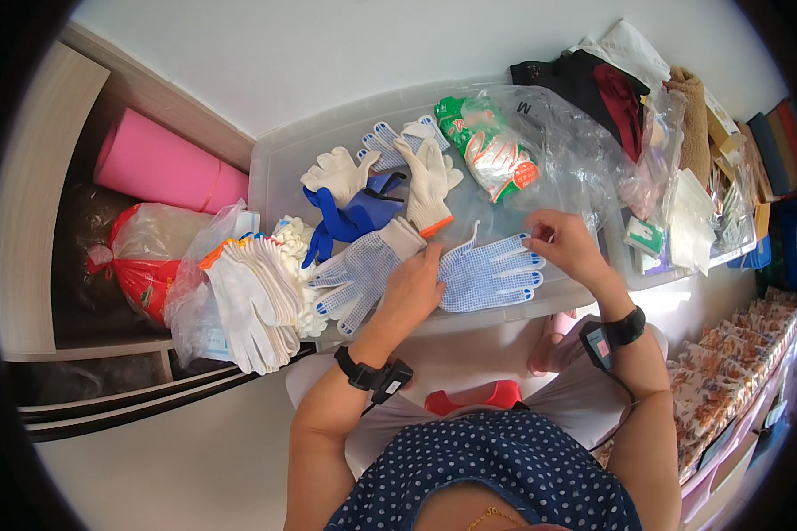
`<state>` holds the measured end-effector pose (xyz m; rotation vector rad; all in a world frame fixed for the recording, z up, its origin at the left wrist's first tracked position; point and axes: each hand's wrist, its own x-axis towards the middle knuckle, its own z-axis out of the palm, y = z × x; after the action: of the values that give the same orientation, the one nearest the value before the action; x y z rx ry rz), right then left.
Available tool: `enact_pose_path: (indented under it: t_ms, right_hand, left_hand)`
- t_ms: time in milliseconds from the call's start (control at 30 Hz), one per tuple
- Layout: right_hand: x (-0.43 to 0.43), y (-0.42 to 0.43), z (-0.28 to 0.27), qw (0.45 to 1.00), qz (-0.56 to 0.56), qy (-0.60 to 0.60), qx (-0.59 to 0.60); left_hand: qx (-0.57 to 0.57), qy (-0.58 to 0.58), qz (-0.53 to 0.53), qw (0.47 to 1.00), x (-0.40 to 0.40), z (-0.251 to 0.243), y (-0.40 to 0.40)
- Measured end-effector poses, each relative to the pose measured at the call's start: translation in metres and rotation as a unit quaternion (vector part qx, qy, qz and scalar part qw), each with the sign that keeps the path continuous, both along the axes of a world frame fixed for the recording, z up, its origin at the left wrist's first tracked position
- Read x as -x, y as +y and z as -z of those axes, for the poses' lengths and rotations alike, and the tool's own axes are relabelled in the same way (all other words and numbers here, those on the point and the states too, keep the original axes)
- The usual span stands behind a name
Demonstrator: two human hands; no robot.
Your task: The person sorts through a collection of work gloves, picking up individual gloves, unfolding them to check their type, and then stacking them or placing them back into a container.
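A work glove with blue rubber dots (488, 275) lies flat on the lid of a clear plastic storage box (398, 325), its fingers towards the right. My left hand (415, 282) grips it at the cuff end. With thumb and forefinger, my right hand (564, 245) pinches one of its blue fingertips. Just left of my left hand is a second dotted glove (358, 269) with a pale knitted cuff. Beyond it lie a blue glove (372, 206), a cream knitted glove (339, 174) and another cream glove with an orange hem (430, 189). One more dotted glove (388, 145) rests behind these.
Stacked white gloves (256, 299) sit at the left, before a red-and-clear bag (149, 252) and a pink roll (166, 162). A green glove package (488, 149) and clear plastic wrap (564, 152) are at the back. Dark clothing (584, 93) is piled at the right.
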<state>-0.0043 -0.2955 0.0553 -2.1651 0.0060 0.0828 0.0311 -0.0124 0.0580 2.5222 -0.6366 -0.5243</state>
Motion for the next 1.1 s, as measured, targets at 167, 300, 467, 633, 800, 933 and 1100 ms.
enact_pose_path:
  t_ms: [167, 300, 467, 633, 800, 933, 1100]
  right_hand:
    - [0.003, 0.019, 0.006, 0.997, -0.053, -0.024, 0.053]
    - [-0.001, 0.029, 0.008, 0.988, -0.057, -0.088, 0.110]
    - [-0.008, 0.043, 0.001, 0.962, -0.111, -0.226, 0.105]
    - [-0.012, 0.038, 0.017, 0.954, -0.222, -0.153, 0.131]
    - [-0.014, 0.039, 0.011, 0.996, 0.049, -0.016, 0.073]
    - [-0.012, 0.040, 0.005, 0.991, 0.029, -0.118, 0.050]
    - [-0.010, 0.051, 0.011, 0.990, -0.044, -0.135, 0.022]
  left_hand:
    - [-0.124, 0.055, -0.013, 0.991, -0.003, -0.009, -0.009]
    - [0.098, -0.100, -0.003, 0.990, -0.001, 0.011, -0.007]
    - [0.182, -0.118, 0.091, 0.972, -0.003, 0.017, -0.009]
    - [0.198, -0.120, 0.110, 0.967, -0.001, 0.018, -0.010]
    - [0.150, -0.224, 0.008, 0.963, -0.020, 0.004, 0.006]
    - [0.086, -0.254, -0.058, 0.962, -0.036, -0.011, 0.027]
    - [0.106, -0.239, -0.022, 0.965, -0.037, -0.003, 0.026]
